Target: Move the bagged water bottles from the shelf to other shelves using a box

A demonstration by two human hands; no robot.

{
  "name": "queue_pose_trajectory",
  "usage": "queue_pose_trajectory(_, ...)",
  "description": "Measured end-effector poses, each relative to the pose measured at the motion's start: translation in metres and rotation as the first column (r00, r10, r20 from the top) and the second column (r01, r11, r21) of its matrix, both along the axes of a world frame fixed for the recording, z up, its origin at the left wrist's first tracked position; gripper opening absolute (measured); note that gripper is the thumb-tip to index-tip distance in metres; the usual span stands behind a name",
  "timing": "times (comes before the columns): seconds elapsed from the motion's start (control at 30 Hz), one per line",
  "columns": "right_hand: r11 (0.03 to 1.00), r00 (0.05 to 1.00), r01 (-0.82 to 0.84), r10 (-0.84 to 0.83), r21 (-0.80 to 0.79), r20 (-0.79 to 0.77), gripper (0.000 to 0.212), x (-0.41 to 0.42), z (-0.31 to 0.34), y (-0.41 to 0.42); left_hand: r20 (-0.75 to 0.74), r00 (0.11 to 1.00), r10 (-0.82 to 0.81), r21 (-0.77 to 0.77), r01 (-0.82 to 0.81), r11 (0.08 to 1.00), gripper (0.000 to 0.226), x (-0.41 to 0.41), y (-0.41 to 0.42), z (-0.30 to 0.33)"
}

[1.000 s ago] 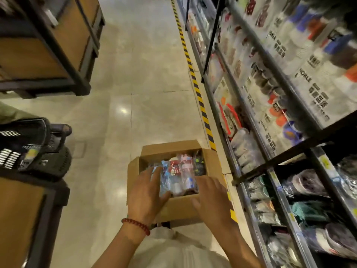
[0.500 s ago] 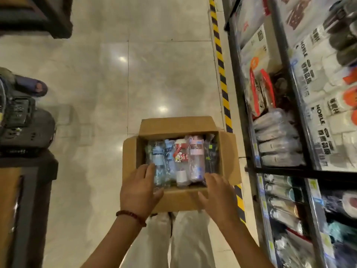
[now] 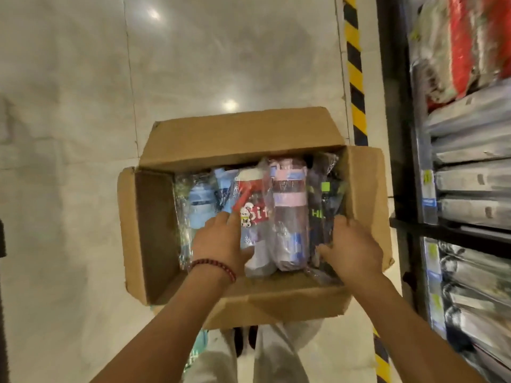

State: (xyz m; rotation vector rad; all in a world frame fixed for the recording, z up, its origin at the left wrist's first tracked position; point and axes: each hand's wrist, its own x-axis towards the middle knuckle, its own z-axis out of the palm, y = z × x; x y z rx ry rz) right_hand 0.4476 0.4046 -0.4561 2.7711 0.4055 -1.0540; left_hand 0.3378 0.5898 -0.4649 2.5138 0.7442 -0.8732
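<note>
Since a moment ago both hands have reached deeper into the box, and the view has dropped closer over it. Nearest, the left hand (image 3: 221, 239), a red bead bracelet (image 3: 214, 265) at its wrist, lies with relaxed fingers on the bagged bottles (image 3: 287, 214); the right hand (image 3: 352, 248) curls its grip around the dark bagged bottle (image 3: 322, 217) at the box's right side. These lie side by side inside the open cardboard box (image 3: 237, 142) on the floor (image 3: 83, 106). Beyond, right, stand stocked shelves (image 3: 470, 175) behind striped floor tape (image 3: 355, 78).
</note>
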Motion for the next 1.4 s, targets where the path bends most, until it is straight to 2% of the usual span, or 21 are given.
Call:
queue_pose_trajectory(0.07,0.997,0.997,0.076,-0.076,-0.002,-0.011,0.065,0.001,-0.029,-0.008,-0.045,0.993,0.112,-0.100,-0.116,0.988,0.107,0.004,-0.005,-0.031)
queue_pose_trajectory(0.13,0.986,0.988,0.156,-0.155,0.054,-0.025,0.084,0.000,-0.046,-0.010,-0.078,0.949,0.307,-0.225,-0.317,0.921,0.111,0.004,-0.007,-0.048)
queue_pose_trajectory(0.27,0.934,0.948,0.319,-0.317,0.157,-0.043,0.100,-0.004,-0.080,-0.019,-0.174,0.751,0.637,-0.284,-0.658,0.698,0.088,0.006,-0.018,-0.087)
queue_pose_trajectory(0.33,0.900,0.929,0.362,-0.370,0.243,-0.013,0.102,-0.008,-0.087,-0.022,-0.210,0.615,0.760,-0.351,-0.773,0.528,0.074,0.007,-0.025,-0.104)
queue_pose_trajectory(0.4,0.847,0.900,0.421,-0.436,0.325,-0.029,0.107,-0.012,-0.090,-0.024,-0.219,0.512,0.830,-0.424,-0.817,0.392,0.052,0.005,-0.034,-0.117)
queue_pose_trajectory(0.47,0.786,0.857,0.501,-0.510,0.361,-0.077,0.114,-0.011,-0.091,-0.021,-0.213,0.465,0.859,-0.464,-0.822,0.330,0.041,0.005,-0.042,-0.121)
queue_pose_trajectory(0.53,0.740,0.818,0.560,-0.564,0.373,-0.108,0.118,-0.007,-0.093,-0.015,-0.197,0.441,0.876,-0.490,-0.818,0.302,0.034,0.006,-0.044,-0.121)
queue_pose_trajectory(0.63,0.731,0.795,0.590,-0.599,0.342,-0.093,0.112,-0.006,-0.099,-0.009,-0.197,0.408,0.892,-0.495,-0.826,0.269,0.031,0.004,-0.039,-0.117)
queue_pose_trajectory(0.77,0.724,0.784,0.611,-0.609,0.321,-0.117,0.094,-0.008,-0.107,-0.004,-0.168,0.364,0.916,-0.476,-0.844,0.248,0.040,-0.003,-0.029,-0.113)
queue_pose_trajectory(0.93,0.581,0.699,0.710,-0.652,0.397,-0.294,0.085,-0.003,-0.109,-0.011,-0.178,0.374,0.910,-0.488,-0.837,0.248,0.052,-0.008,-0.028,-0.108)
queue_pose_trajectory(1.0,0.586,0.709,0.702,-0.631,0.405,-0.315,0.089,0.001,-0.107,-0.015,-0.199,0.360,0.912,-0.472,-0.850,0.233,0.064,-0.011,-0.029,-0.106)
queue_pose_trajectory(1.07,0.599,0.723,0.689,-0.611,0.408,-0.324,0.084,0.005,-0.102,-0.017,-0.200,0.376,0.905,-0.460,-0.851,0.252,0.069,-0.015,-0.029,-0.100)
queue_pose_trajectory(1.2,0.560,0.716,0.693,-0.607,0.454,-0.344,0.069,0.002,-0.078,-0.019,-0.194,0.377,0.905,-0.468,-0.847,0.253,0.070,-0.025,-0.024,-0.073)
queue_pose_trajectory(1.33,0.502,0.696,0.709,-0.611,0.494,-0.377,0.075,-0.005,-0.036,-0.021,-0.172,0.339,0.925,-0.505,-0.837,0.213,0.074,-0.028,-0.015,-0.027)
queue_pose_trajectory(1.4,0.452,0.664,0.739,-0.616,0.500,-0.424,0.077,-0.009,-0.012,-0.024,-0.160,0.366,0.917,-0.550,-0.804,0.225,0.076,-0.025,-0.011,0.001)
